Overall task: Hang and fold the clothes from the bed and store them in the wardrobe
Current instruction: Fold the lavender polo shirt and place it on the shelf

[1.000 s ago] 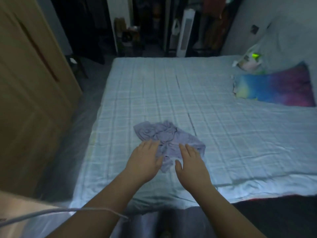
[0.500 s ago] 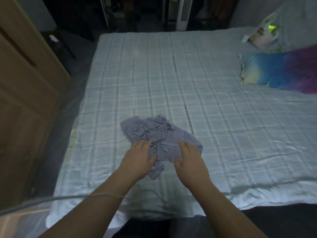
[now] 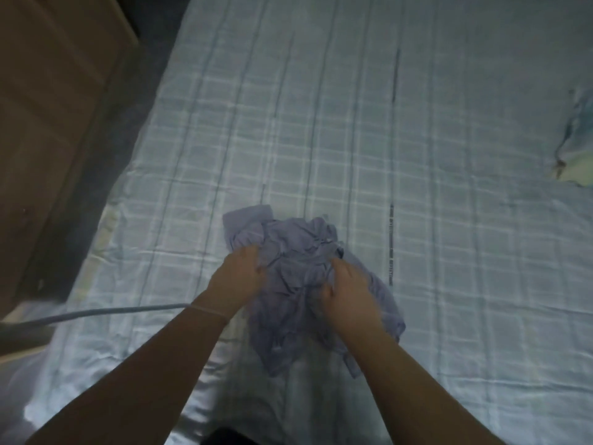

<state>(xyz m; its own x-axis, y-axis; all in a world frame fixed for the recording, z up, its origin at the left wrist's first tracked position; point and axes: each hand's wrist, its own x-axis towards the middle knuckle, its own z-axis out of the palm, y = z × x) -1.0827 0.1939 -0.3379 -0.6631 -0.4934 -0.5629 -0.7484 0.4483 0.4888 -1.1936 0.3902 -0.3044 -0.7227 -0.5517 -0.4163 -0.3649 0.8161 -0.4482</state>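
Observation:
A crumpled lavender garment [image 3: 290, 261] lies on the bed [image 3: 353, 139], near its front edge. My left hand [image 3: 239, 277] grips the garment's left side, fingers curled into the cloth. The right side of the cloth is bunched under the closed fingers of my right hand [image 3: 348, 292]. The lower part of the garment hangs rumpled between my forearms. The bed has a pale blue checked sheet.
A wooden wardrobe [image 3: 48, 107] stands to the left of the bed, across a narrow strip of dark floor [image 3: 106, 149]. A colourful pillow [image 3: 577, 146] shows at the right edge. A thin cable [image 3: 96, 313] runs from my left wrist to the left.
My head has tilted down and closer to the bed. Both hands, earlier flat and open over the garment, have closed on the cloth and bunched it up.

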